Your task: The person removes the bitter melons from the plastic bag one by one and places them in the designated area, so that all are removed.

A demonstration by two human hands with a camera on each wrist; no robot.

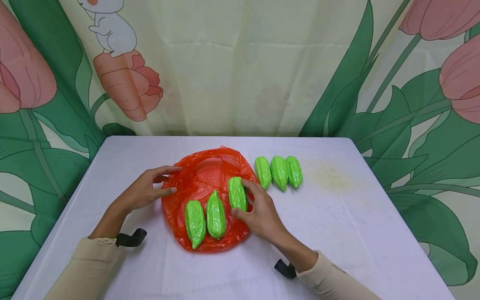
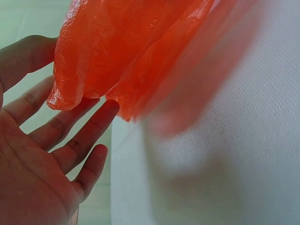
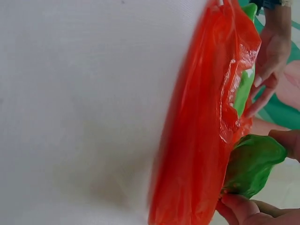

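Note:
A round red plastic bag (image 1: pixel 202 166) lies spread on the table, its side standing up in the right wrist view. Two shiny green ridged star fruit (image 1: pixel 195 224) lie side by side within it. My right hand (image 1: pixel 262 212) pinches a third star fruit (image 1: pixel 237 193) between thumb and fingers at the bag's right part; its end shows as a lobed green shape (image 3: pixel 253 164) in the right wrist view. At the bag's left rim is my left hand (image 1: pixel 144 189), fingers spread and loosely straight, with fingertips (image 2: pixel 111 107) touching the plastic.
Three more green star fruit (image 1: pixel 279 173) stand in a row on the table just right of the bag. A white cloth covers the table (image 1: pixel 337 233). Behind it hangs a curtain (image 1: pixel 240 75) printed with tulips and a rabbit.

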